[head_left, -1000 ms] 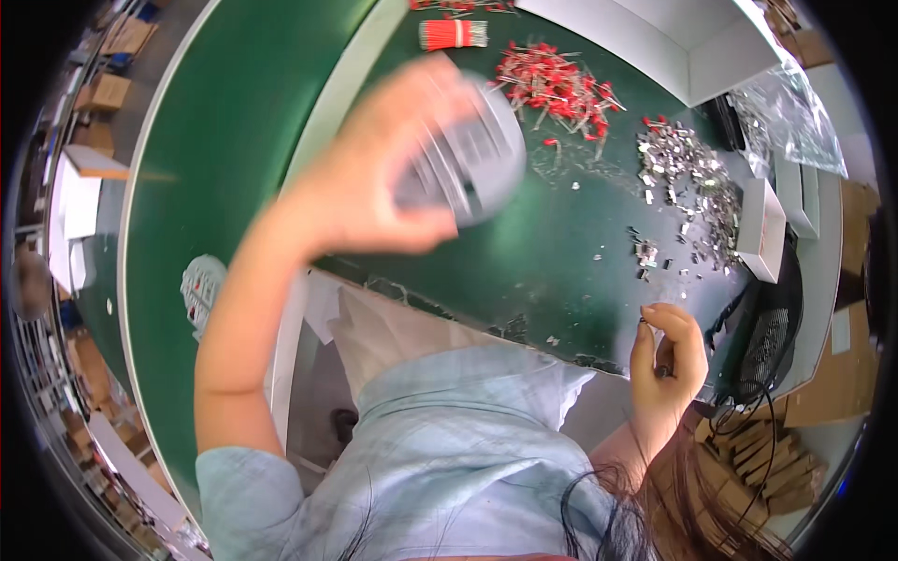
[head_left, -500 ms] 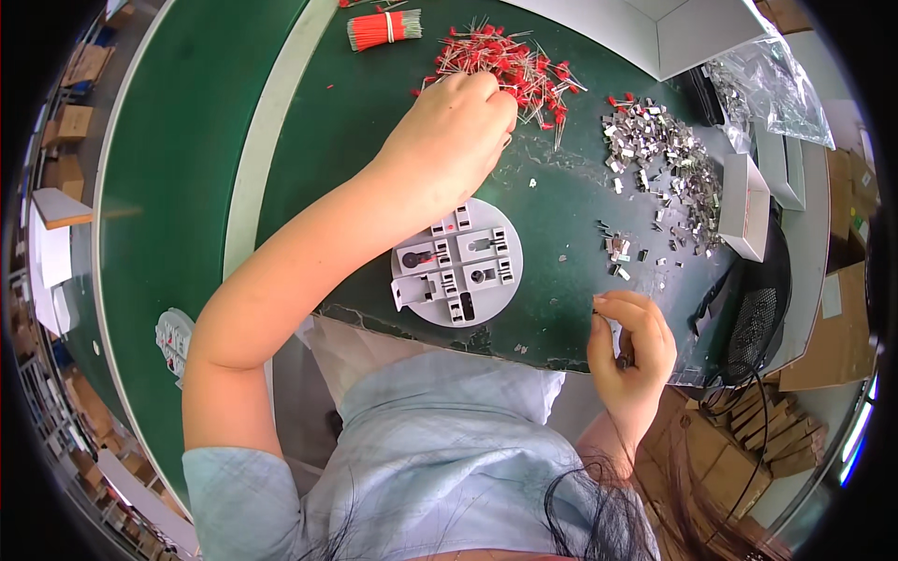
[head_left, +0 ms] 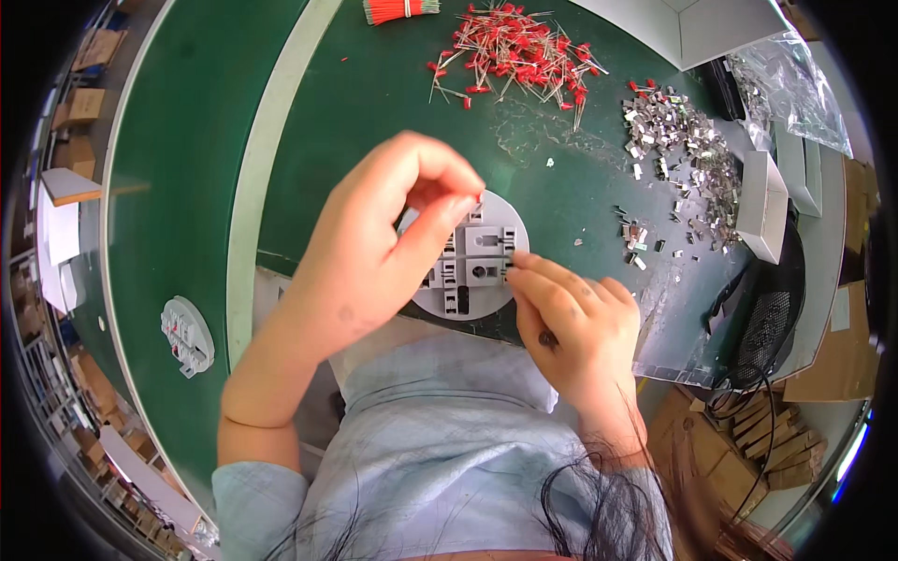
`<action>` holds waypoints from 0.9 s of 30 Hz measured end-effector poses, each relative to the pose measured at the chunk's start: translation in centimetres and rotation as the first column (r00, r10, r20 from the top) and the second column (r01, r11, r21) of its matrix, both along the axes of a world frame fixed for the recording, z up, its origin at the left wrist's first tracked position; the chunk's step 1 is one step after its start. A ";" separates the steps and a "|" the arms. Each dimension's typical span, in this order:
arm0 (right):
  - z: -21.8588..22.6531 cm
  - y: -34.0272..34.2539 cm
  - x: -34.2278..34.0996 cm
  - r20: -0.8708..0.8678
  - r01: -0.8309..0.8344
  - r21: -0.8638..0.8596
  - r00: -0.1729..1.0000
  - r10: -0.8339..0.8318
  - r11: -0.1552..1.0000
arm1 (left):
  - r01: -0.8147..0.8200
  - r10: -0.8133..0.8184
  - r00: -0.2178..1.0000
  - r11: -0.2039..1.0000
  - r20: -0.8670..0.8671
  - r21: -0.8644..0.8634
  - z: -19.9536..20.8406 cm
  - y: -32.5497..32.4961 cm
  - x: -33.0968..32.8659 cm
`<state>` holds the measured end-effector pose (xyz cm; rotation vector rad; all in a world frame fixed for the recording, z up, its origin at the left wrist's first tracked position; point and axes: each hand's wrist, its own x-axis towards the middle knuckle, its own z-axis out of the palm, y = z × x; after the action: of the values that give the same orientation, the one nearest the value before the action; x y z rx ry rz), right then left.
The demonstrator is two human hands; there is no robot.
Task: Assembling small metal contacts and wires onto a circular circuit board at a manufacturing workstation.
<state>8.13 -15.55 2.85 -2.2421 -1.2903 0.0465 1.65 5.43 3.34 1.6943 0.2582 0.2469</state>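
Over the round grey plastic plate (head_left: 508, 220) with moulded slots, my left hand (head_left: 374, 238) is closed in a pinch. A small red LED (head_left: 480, 197) shows at its fingertips, close to the plate's upper slots. My right hand (head_left: 580, 323) is closed, its fingertips pinched at the plate's right edge beside a slotted block. What those fingertips hold is too small to make out. Small dark pieces (head_left: 548, 338) show against the curled fingers of my right hand. Part of the plate's left side is hidden by my left hand.
Loose red LEDs (head_left: 524, 56) lie in a pile at the back, near a banded red bundle (head_left: 400, 9). Small metal clips (head_left: 687, 154) are scattered at right beside a white box (head_left: 762, 206). Another grey plate (head_left: 187, 337) lies on the green surface at left.
My left hand has come back from the LED pile to the plate, carrying a red LED. My right hand has moved left to the plate's edge. The view has shifted slightly.
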 end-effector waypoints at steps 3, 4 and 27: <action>0.3 -0.6 -0.9 -0.026 0.017 -0.011 1.000 -0.018 1.000 | -0.027 0.007 0.997 0.957 0.073 0.287 -1.7 -1.1 -1.5; 0.3 -0.7 -1.1 -0.057 0.030 0.001 0.998 -0.030 1.000 | -0.050 0.002 0.994 0.905 0.113 0.422 -2.3 -1.4 -1.9; -1.1 -2.8 -0.9 -0.140 0.139 0.127 0.983 -0.121 0.982 | 0.006 -0.058 0.998 0.399 0.019 0.917 -1.6 -3.7 -1.3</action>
<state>7.26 -18.39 1.78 -2.1625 -1.0436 0.0561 0.36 1.77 1.74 2.8269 0.0175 0.4580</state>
